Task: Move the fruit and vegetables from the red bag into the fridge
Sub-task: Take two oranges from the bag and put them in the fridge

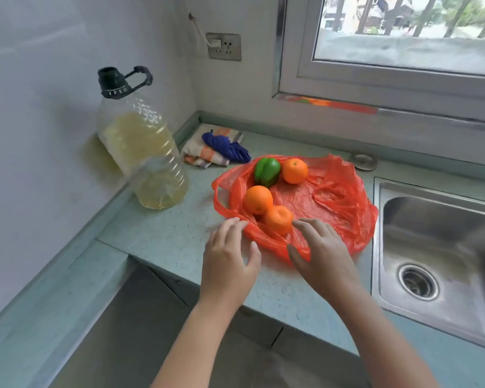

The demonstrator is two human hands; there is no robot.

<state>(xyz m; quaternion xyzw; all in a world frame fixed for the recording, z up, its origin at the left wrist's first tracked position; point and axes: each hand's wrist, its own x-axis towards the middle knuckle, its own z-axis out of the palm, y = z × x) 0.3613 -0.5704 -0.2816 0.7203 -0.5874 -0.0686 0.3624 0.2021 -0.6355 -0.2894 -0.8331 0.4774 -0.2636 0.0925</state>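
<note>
A red plastic bag (331, 200) lies spread flat on the pale green counter (163, 236). On it rest a green bell pepper (267, 171) and three oranges: one at the back (294, 170), one in the middle (258, 199), one nearest me (278, 219). My left hand (230, 264) hovers with spread fingers just left of the nearest orange, fingertips at the bag's edge. My right hand (319, 253) is open over the bag's near edge, its fingertips close to the same orange. Neither hand holds anything. The fridge is out of view.
A large oil bottle (143, 152) with a black cap stands at the left by the wall. Folded cloths (216, 148) lie in the back corner. A steel sink (437, 253) is on the right, a window above it, a wall socket (224, 46) behind.
</note>
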